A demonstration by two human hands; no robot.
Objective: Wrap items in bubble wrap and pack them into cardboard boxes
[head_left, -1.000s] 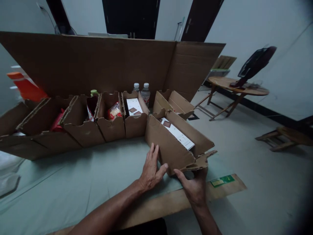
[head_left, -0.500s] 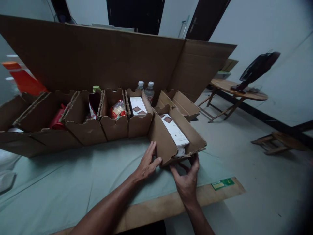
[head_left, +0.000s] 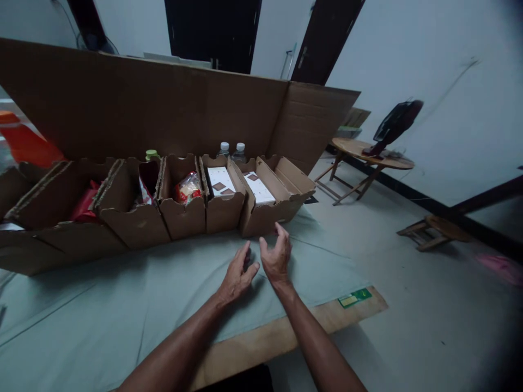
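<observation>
My left hand (head_left: 238, 274) hovers over or rests on the pale green cloth (head_left: 171, 294), fingers apart and holding nothing. Close to it, my right hand (head_left: 278, 253) is also open, its fingertips just short of a cardboard bin (head_left: 265, 216). That bin holds a white box (head_left: 259, 189) with brown squares printed on it. It stands in the row beside another cardboard bin (head_left: 224, 215) with a similar white box (head_left: 220, 181). Further left, one bin (head_left: 182, 219) holds a red and clear packet (head_left: 188, 188), and another a red pouch (head_left: 86, 204).
Behind the bins rises a tall cardboard panel (head_left: 163, 103). Two clear bottles (head_left: 239, 152) and an orange bottle (head_left: 30, 141) stand behind the row. The table's wooden edge (head_left: 261, 345) runs in front. Rightward are a round table (head_left: 347, 146) with a dark fan-like object and a stool (head_left: 443, 228).
The bin with the white box has gone back and left, from angled out over the cloth into line with the others. Both hands have let go of it.
</observation>
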